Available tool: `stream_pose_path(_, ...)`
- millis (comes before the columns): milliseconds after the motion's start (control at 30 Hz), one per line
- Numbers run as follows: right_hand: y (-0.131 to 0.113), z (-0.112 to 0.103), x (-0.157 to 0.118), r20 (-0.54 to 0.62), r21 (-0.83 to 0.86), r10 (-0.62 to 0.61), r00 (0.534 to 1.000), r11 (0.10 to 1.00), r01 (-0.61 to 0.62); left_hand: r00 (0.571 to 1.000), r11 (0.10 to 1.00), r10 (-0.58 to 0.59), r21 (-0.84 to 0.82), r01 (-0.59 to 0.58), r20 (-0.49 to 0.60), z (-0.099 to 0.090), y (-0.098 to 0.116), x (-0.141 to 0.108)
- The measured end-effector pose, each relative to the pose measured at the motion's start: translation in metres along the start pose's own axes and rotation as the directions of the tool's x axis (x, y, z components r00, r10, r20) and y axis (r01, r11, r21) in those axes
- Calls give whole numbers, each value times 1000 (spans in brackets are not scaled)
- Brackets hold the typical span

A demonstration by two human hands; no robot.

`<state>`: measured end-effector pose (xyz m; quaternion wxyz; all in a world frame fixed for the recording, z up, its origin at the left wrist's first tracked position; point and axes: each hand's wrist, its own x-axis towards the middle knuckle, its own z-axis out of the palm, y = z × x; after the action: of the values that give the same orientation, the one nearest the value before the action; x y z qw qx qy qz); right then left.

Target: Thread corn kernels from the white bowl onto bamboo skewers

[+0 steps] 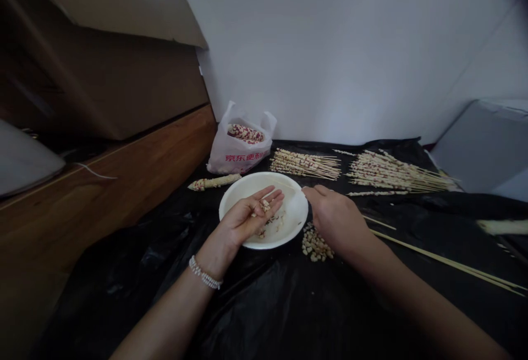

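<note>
Palm up over the white bowl [297, 222], my left hand [251, 214] cups a few corn kernels [266, 205]; its fingers are stretched out, with the thumb bent in over the palm. My right hand [332, 211] is closed at the bowl's right rim, pinching a thin bamboo skewer [289, 186] that points left over the bowl. Its other end is hidden by the hand. More loose kernels lie in the bowl below my left hand. Beside the bowl, partly under my right hand, is a pile of kernels [315, 244].
Behind stands a plastic bag [237, 159] with corn cobs, near a partly stripped cob [214, 182]. Two bundles of kernel-threaded skewers [303, 163] lie at the back. Bare skewers [445, 261] lie right on black sheeting [289, 310]. A cardboard box [136, 79] stands left.
</note>
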<state>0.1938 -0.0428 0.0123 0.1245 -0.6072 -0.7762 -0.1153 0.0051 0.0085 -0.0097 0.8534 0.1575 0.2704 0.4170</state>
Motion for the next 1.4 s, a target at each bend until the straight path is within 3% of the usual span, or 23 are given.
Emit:
stream_pose_path(133, 0, 0, 0, -13, 37, -5, 1000, 999, 5, 999, 1000, 13, -8, -13, 39, -2, 0, 2)
stream_pose_path(300, 1, -3, -1, -64, 82, 33, 997, 996, -28, 999, 999, 51, 15, -51, -13, 0, -1, 4)
stream_pose_path(500, 3, 0, -1, -148, 193, 15, 989, 981, 14, 1000, 1000, -12, 6, 12, 7, 0, 0, 5)
stream_pose_path(800, -1, -3, -2, -7, 60, 10, 1000, 998, -9, 999, 999, -28, 19, 29, -41, -1, 3, 5)
stream_pose_path(1133, -5, -4, -2, 42, 32, -35, 999, 999, 34, 1000, 998, -17, 66, 15, 23, -6, 0, 7)
stream_pose_path(1400, -7, -4, -2, 68, 30, -85, 994, 996, 83, 996, 998, 30, 53, -26, -81, -2, -4, 6)
